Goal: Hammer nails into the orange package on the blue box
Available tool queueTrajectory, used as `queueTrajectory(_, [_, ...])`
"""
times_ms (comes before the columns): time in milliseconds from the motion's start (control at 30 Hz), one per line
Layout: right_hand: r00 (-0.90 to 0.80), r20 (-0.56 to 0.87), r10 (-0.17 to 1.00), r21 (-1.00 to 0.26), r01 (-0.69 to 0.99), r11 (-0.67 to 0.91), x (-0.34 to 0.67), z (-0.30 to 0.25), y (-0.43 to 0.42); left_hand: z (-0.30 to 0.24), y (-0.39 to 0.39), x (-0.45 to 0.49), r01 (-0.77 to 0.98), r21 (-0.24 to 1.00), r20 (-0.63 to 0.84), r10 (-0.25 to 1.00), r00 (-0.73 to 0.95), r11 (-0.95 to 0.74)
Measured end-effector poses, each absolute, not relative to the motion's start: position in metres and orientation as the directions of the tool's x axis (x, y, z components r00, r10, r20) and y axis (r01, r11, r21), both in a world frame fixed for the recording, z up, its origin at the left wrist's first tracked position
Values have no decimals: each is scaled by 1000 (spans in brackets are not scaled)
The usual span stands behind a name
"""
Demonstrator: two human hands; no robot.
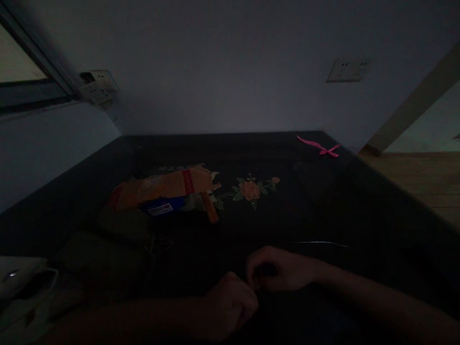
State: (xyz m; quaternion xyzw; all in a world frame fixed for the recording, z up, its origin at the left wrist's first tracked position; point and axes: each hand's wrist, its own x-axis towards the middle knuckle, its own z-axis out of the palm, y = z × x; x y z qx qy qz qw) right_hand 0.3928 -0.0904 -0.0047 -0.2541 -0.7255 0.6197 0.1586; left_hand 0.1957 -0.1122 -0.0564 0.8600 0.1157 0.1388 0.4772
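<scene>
The scene is very dim. My left hand (228, 304) and my right hand (280, 268) meet at the near edge of a black table (323, 201). Both have their fingers curled and pinched together at a spot between them. Whatever the fingers hold is too dark and small to make out. A thin pale wire or strand (319, 243) lies on the table just beyond my right hand.
An orange paper packet with a red band (161, 189) lies mid-left over a blue box (161, 207), beside a flower motif (249, 189). A pink ribbon (321, 147) rests at the far right corner. White gear with a cable (21, 287) sits near left. Wall sockets (348, 70) are behind.
</scene>
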Motion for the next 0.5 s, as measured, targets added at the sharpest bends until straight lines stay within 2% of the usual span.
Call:
queueTrajectory(133, [-634, -36, 772, -964, 226, 140, 384, -11, -95, -59, -115, 196, 110, 889, 126, 469, 874, -444])
queueTrajectory(233, [-536, 27, 844, -958, 228, 176, 378, -23, -100, -53, -115, 197, 99, 908, 98, 436, 895, -406])
queueTrajectory(333, [-506, 60, 861, -954, 224, 199, 376, -36, -105, -47, -115, 199, 33, 864, 116, 263, 958, -503])
queueTrajectory(433, [-525, 63, 849, -953, 221, 207, 374, -48, -110, -45, -115, 201, -101, 709, 166, 26, 986, -698])
queueTrajectory(500, [-541, 56, 839, -954, 220, 205, 374, -53, -113, -46, -115, 201, -157, 597, 168, -69, 983, -787])
